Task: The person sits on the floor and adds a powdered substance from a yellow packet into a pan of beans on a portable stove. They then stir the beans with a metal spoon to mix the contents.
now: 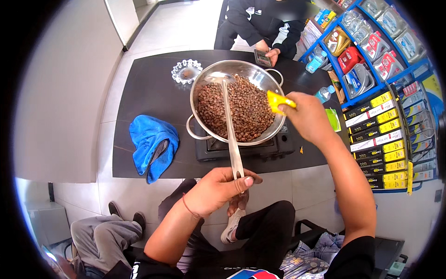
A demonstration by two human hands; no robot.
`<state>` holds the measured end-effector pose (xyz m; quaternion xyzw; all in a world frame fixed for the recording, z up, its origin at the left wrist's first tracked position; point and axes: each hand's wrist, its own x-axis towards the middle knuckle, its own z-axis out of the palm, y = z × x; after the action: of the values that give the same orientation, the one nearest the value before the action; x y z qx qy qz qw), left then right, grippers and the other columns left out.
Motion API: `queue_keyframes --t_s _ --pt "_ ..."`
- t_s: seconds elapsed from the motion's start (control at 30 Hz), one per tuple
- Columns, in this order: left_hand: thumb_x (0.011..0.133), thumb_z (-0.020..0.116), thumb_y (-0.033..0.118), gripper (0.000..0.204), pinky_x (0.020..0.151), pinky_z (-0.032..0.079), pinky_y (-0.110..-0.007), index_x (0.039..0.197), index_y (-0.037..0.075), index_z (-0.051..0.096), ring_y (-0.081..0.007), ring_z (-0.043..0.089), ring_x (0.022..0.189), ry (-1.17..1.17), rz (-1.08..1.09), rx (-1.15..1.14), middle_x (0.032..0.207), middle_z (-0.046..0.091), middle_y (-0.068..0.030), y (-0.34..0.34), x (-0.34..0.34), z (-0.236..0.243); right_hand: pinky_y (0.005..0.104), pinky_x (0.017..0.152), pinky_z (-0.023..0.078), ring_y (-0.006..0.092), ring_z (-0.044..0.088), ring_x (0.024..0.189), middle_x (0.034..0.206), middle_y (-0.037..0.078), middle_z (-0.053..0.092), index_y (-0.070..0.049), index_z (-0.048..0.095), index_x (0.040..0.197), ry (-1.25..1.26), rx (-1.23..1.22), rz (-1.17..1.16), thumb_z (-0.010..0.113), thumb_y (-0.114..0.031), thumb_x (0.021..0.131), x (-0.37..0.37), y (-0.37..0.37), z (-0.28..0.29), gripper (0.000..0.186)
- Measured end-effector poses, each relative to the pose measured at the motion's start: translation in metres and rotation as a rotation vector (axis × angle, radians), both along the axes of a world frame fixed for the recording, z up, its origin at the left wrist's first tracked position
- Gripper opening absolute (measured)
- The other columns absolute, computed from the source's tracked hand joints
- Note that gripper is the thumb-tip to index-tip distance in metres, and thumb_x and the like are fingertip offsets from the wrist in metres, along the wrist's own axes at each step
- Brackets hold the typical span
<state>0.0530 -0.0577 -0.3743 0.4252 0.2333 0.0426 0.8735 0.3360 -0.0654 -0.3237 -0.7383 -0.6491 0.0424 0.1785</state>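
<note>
A wide steel pan [272, 79] with two loop handles holds a heap of small brown beans or nuts [251, 111]. My left hand [218, 190] is closed round the lower end of a long-handled metal ladle [230, 125], whose head lies at the pan's far side, partly among the brown pieces. Over the pan's right rim, my right hand [304, 114] pinches a small yellow packet [276, 101], tilted toward the contents. Whether anything falls from it is too small to tell. The pan sits on a black portable stove [269, 151], mostly hidden beneath it.
On the dark table [139, 93] lie a blue cloth [153, 144] at left and a glass ashtray [186, 71] behind it. Bottles [324, 94] and a green item [332, 119] stand at right, beside blue shelves [385, 83]. Across the table, a person's hands [269, 53] hold a phone [263, 58].
</note>
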Motion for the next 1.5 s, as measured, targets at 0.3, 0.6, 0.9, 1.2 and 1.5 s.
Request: queue_keyframes --t_s 0.3,0.6,0.9,1.2,1.5 --pt "0.101 0.062 0.028 0.042 0.045 0.046 -0.024 0.117 -0.011 0.063 -0.0147 0.060 0.050 -0.041 0.019 0.025 0.064 0.062 -0.0090 0.036 0.008 -0.006 0.0493 0.073 0.050 0.0407 0.065 0.083 0.083 0.020 0.066 0.000 0.064 0.088 -0.118 -0.170 0.008 0.070 -0.027 0.090 -0.022 -0.002 0.005 0.028" --pt "0.101 0.063 0.025 0.040 0.047 0.047 -0.025 0.119 -0.011 0.063 -0.0150 0.061 0.051 -0.034 0.029 -0.016 0.064 0.063 -0.0084 0.037 -0.009 -0.012 0.0470 0.071 0.049 0.0399 0.065 0.083 0.086 0.018 0.065 -0.002 0.067 0.094 -0.253 0.097 -0.006 0.070 -0.020 0.089 -0.004 0.052 -0.025 0.019" --pt "0.104 0.059 0.027 0.039 0.050 0.046 -0.025 0.123 -0.008 0.061 -0.0109 0.057 0.051 -0.052 -0.002 -0.033 0.069 0.063 -0.0065 0.038 -0.020 -0.023 0.0472 0.074 0.048 0.0412 0.065 0.083 0.085 0.023 0.065 0.001 0.067 0.096 -0.109 -0.040 -0.025 0.071 -0.030 0.089 -0.023 0.081 -0.025 0.032" --pt "0.101 0.062 0.023 0.039 0.048 0.047 -0.026 0.118 -0.013 0.063 -0.0155 0.062 0.053 -0.071 0.038 -0.032 0.065 0.063 -0.0081 0.040 -0.021 -0.020 0.0482 0.072 0.048 0.0412 0.064 0.080 0.082 0.022 0.065 0.001 0.067 0.093 0.135 -0.014 0.033 0.067 -0.024 0.091 -0.054 0.060 -0.010 0.025" --pt "0.102 0.061 0.022 0.039 0.048 0.047 -0.026 0.119 -0.013 0.062 -0.0157 0.061 0.051 -0.091 0.030 -0.020 0.065 0.063 -0.0095 0.038 -0.019 -0.018 0.0489 0.070 0.049 0.0410 0.064 0.083 0.082 0.021 0.064 -0.001 0.063 0.086 -0.009 0.144 0.022 0.070 -0.023 0.090 -0.053 0.061 -0.014 0.024"
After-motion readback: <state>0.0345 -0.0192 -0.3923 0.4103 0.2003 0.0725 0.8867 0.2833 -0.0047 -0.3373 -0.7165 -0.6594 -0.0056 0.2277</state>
